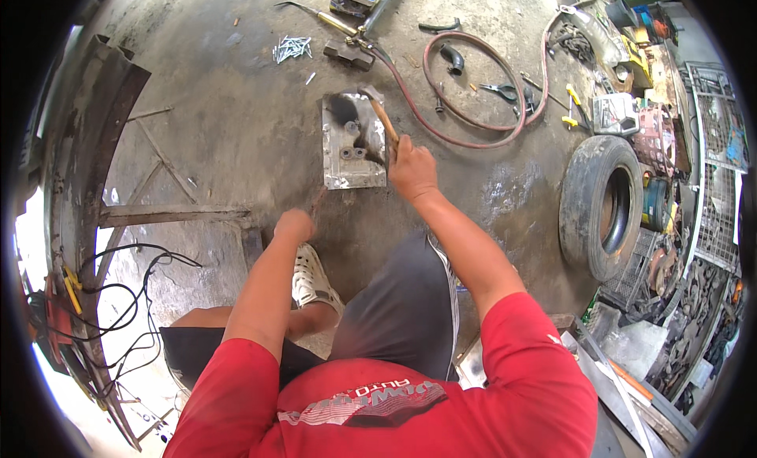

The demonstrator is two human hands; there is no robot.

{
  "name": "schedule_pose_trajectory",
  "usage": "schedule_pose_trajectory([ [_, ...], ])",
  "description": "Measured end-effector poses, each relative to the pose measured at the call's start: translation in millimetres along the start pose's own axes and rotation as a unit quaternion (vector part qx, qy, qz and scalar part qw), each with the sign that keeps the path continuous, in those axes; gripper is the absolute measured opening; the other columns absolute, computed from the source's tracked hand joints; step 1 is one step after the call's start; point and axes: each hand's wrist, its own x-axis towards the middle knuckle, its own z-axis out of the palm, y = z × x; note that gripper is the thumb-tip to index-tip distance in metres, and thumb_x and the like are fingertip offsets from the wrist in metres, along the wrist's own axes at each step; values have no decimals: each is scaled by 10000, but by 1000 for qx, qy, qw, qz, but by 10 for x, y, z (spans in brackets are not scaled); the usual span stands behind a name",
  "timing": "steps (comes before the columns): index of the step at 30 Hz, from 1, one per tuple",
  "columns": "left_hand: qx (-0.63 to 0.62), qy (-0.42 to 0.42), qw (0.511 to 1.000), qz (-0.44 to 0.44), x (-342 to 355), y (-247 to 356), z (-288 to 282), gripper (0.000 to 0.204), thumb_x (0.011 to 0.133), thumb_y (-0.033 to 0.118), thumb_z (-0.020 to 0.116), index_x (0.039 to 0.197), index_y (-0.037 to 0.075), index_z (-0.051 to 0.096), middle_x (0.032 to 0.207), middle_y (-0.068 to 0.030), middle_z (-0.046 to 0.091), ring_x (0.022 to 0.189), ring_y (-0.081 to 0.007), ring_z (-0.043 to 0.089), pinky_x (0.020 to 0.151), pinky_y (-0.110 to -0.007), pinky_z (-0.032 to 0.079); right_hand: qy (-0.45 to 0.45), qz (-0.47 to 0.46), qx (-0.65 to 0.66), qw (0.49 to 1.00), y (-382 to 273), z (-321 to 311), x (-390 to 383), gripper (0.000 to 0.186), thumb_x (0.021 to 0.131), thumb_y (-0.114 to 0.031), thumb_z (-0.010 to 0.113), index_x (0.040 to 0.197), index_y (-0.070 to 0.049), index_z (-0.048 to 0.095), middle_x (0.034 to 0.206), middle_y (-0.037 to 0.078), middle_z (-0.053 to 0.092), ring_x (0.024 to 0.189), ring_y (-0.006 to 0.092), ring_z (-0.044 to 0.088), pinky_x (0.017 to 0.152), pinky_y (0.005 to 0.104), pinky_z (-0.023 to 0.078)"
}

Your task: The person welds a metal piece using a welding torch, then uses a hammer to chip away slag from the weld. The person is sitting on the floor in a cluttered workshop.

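Observation:
A metal plate (334,171) lies on the concrete floor in front of me, grey with dark scorched patches and a few round nuts or rings on it. My right hand (413,172) is closed round the wooden handle of a hammer (385,119), whose head is over the plate's upper right part. My left hand (294,225) is closed just below the plate's near left corner. From it a thin rusty rod (318,198) reaches up to the plate's near edge; its exact kind is too small to tell.
Beyond the plate lie a metal block (348,56), a gas torch (335,21) with a looped red hose (481,142), and a pile of screws or nails (292,49). A worn tire (583,209) stands at right. Black cables (146,300) and a metal frame (173,214) lie left.

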Motion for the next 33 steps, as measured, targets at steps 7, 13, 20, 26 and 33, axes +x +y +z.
schedule_pose_trajectory([
  [7,1,-11,1000,-12,70,-45,20,374,934,183,651,1239,18,792,1351,-231,730,1288,-406,690,1056,-477,573,-6,-5,-6,1000,-1,-7,72,197,1014,-125,522,1187,-50,578,928,199,791,886,385,771,959,583,482],
  [13,4,-13,1000,2,90,-139,-37,366,931,178,649,1226,20,796,1349,-230,731,1275,-413,694,1055,-483,573,-132,7,-65,989,-53,-101,21,172,1018,-127,525,1163,-48,570,934,188,794,897,362,777,953,570,481],
  [20,29,-11,998,53,215,-171,69,359,924,174,660,1213,8,795,1323,-236,740,1250,-412,707,1041,-485,581,-70,-20,-58,996,150,65,-381,155,1003,-130,535,1122,-50,592,864,171,773,844,367,765,954,530,467],
  [26,-90,2,994,-61,-85,115,-141,363,951,182,659,1254,25,784,1352,-222,736,1270,-394,706,1046,-474,581,-79,-28,-72,994,276,92,-648,130,991,-126,540,1086,-56,595,824,166,762,809,369,760,925,511,472],
  [33,-116,16,990,-80,-169,139,-185,371,967,185,653,1277,18,771,1375,-218,728,1282,-388,703,1053,-462,578,-75,-29,-58,995,319,132,-736,111,1008,-141,549,1074,-59,583,784,155,751,802,373,755,931,514,471],
])
